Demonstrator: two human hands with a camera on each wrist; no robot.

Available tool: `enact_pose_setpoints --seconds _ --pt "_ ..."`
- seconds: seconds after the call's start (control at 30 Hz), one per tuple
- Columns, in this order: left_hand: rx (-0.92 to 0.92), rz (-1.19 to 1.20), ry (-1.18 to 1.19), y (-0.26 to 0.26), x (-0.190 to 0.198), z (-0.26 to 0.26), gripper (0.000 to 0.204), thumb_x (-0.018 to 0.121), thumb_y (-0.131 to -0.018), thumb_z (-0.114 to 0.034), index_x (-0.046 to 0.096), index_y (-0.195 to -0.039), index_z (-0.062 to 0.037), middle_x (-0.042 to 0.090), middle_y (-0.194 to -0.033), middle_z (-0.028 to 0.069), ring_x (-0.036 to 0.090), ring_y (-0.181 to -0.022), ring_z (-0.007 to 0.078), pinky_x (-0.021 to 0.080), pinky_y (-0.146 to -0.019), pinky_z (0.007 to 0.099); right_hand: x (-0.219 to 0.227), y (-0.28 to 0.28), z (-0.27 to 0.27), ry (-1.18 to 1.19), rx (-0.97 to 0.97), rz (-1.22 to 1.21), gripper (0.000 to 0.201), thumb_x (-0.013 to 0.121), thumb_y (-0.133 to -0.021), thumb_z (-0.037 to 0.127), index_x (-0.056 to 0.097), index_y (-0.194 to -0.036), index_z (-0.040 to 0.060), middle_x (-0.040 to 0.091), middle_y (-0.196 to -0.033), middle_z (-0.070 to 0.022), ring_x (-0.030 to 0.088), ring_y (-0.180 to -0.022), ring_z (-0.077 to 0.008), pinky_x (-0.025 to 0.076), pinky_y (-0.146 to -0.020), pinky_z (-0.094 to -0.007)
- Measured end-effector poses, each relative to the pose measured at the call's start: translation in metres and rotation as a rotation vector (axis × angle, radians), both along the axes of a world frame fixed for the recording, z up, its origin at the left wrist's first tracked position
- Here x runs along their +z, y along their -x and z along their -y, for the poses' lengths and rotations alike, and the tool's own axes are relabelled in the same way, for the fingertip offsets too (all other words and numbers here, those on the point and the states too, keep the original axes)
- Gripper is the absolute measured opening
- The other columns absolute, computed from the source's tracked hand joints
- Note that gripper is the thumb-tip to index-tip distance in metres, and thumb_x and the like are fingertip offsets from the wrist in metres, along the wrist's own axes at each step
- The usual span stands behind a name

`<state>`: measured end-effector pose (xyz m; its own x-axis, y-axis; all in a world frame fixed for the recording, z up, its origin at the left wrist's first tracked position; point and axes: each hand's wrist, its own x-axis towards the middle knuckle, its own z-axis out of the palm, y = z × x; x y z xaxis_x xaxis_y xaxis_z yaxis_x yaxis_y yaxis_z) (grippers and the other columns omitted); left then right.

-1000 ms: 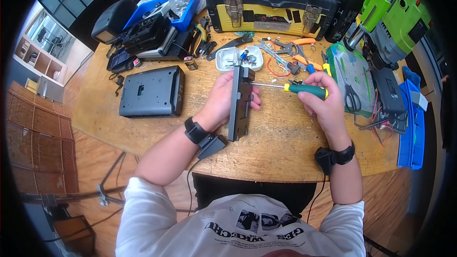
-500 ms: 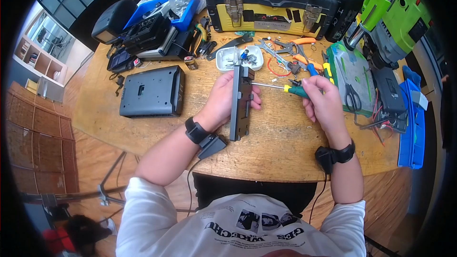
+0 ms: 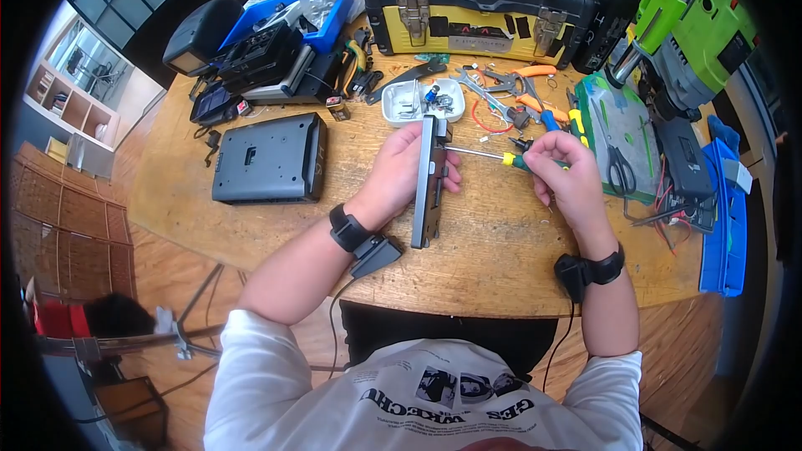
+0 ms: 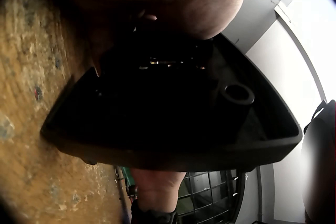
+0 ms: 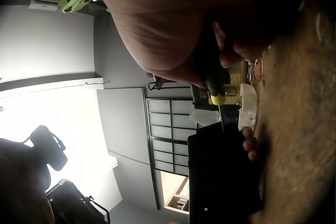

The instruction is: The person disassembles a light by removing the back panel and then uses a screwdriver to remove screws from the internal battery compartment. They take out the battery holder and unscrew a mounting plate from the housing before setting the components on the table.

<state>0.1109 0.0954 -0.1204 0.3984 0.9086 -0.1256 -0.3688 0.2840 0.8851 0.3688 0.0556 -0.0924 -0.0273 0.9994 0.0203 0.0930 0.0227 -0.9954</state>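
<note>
My left hand holds a black plastic housing panel on edge over the table, thumb side behind it and fingertips showing past its right face. A Phillips-or-flat tip is hidden, but the shaft of a screwdriver runs level to the panel's upper part. Its green handle with a yellow collar is pinched by my right hand. In the left wrist view the hollow side of the panel shows a raised rim and a round post.
A larger black casing lies left. Behind the panel stands a white tray of small parts. Pliers and wrenches lie farther right, before a yellow-black toolbox. A green drill stand, scissors and a blue bin line the right.
My right fingers have shifted round the screwdriver handle, now covering more of it. The panel has turned slightly and moved a little right with my left hand. Someone in red appears at lower left.
</note>
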Motion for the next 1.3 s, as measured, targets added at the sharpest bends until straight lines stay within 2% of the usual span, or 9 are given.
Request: enact_pose_setpoints --seconds 0.47,0.53,0.87,0.93,1.07,1.17,1.23,1.27,1.3 --pt "-0.017 -0.045 -0.009 -0.001 0.002 0.000 0.027 0.044 -0.112 -0.025 0.055 -0.116 0.0001 0.068 -0.093 0.0179 0.072 -0.075 0.0258 0.064 -0.066 0.0400 -0.006 -0.003 0.000 -0.039 0.020 0.131 0.012 0.071 -0.097 0.010 0.063 -0.093 0.0037 0.057 -0.066 0.0040 0.048 -0.049 -0.0027 0.035 -0.042 -0.0202" --pt "-0.018 -0.053 -0.008 -0.001 0.002 0.001 0.027 0.043 -0.112 -0.025 0.055 -0.115 0.0002 0.068 -0.093 0.0180 0.072 -0.075 0.0260 0.064 -0.066 0.0400 -0.013 -0.006 -0.002 -0.177 0.050 0.220 0.011 0.071 -0.097 0.009 0.062 -0.093 0.0036 0.057 -0.067 0.0038 0.049 -0.049 -0.0025 0.035 -0.042 -0.0200" --pt "-0.020 -0.085 -0.018 -0.001 0.002 -0.001 0.027 0.044 -0.112 -0.024 0.055 -0.114 -0.0001 0.069 -0.093 0.0182 0.072 -0.074 0.0255 0.064 -0.066 0.0398 -0.015 -0.005 -0.002 -0.272 0.040 0.202 0.010 0.072 -0.096 0.008 0.063 -0.094 0.0029 0.059 -0.069 0.0035 0.048 -0.049 -0.0023 0.034 -0.043 -0.0201" --pt "-0.022 -0.092 -0.022 -0.001 0.002 0.000 0.026 0.044 -0.112 -0.024 0.055 -0.114 -0.0002 0.069 -0.093 0.0180 0.072 -0.074 0.0254 0.064 -0.066 0.0398 -0.010 -0.004 -0.001 -0.170 0.000 0.165 0.011 0.073 -0.096 0.008 0.063 -0.094 0.0027 0.059 -0.071 0.0039 0.047 -0.049 -0.0022 0.033 -0.043 -0.0199" --pt "-0.032 -0.089 -0.029 0.001 -0.004 -0.002 0.024 0.046 -0.111 -0.022 0.056 -0.115 -0.0002 0.070 -0.095 0.0191 0.073 -0.076 0.0266 0.064 -0.068 0.0399 -0.016 -0.006 -0.004 -0.169 -0.033 0.134 0.011 0.073 -0.096 0.008 0.063 -0.094 0.0028 0.059 -0.071 0.0048 0.046 -0.049 -0.0017 0.032 -0.043 -0.0202" --pt "-0.040 -0.086 -0.025 0.002 -0.007 -0.003 0.023 0.048 -0.110 -0.021 0.057 -0.116 -0.0009 0.071 -0.097 0.0201 0.074 -0.078 0.0279 0.064 -0.069 0.0405 -0.019 -0.008 -0.006 -0.241 0.004 0.148 0.011 0.073 -0.096 0.008 0.063 -0.095 0.0023 0.058 -0.071 0.0051 0.045 -0.049 -0.0009 0.030 -0.042 -0.0203" --pt "-0.040 -0.077 -0.021 0.002 -0.007 -0.003 0.023 0.049 -0.110 -0.021 0.058 -0.116 -0.0012 0.071 -0.096 0.0198 0.074 -0.078 0.0277 0.064 -0.069 0.0406 -0.028 -0.008 -0.016 -0.680 -0.014 0.256 0.011 0.071 -0.097 0.008 0.063 -0.097 0.0019 0.058 -0.071 0.0048 0.042 -0.047 -0.0003 0.028 -0.042 -0.0203" --pt "-0.049 -0.073 -0.028 0.002 -0.008 -0.004 0.022 0.049 -0.110 -0.021 0.057 -0.116 -0.0012 0.071 -0.097 0.0199 0.073 -0.078 0.0278 0.064 -0.069 0.0407 -0.029 -0.008 -0.014 -0.680 -0.014 0.256 0.011 0.071 -0.097 0.008 0.063 -0.097 0.0019 0.058 -0.071 0.0048 0.042 -0.047 -0.0003 0.028 -0.042 -0.0203" --pt "-0.057 -0.068 -0.034 0.002 -0.008 -0.004 0.022 0.048 -0.110 -0.021 0.057 -0.116 -0.0013 0.071 -0.097 0.0201 0.073 -0.079 0.0279 0.064 -0.070 0.0408 -0.027 -0.008 -0.012 -0.506 -0.019 0.153 0.011 0.071 -0.097 0.008 0.063 -0.098 0.0020 0.059 -0.072 0.0039 0.042 -0.047 -0.0004 0.029 -0.041 -0.0202"
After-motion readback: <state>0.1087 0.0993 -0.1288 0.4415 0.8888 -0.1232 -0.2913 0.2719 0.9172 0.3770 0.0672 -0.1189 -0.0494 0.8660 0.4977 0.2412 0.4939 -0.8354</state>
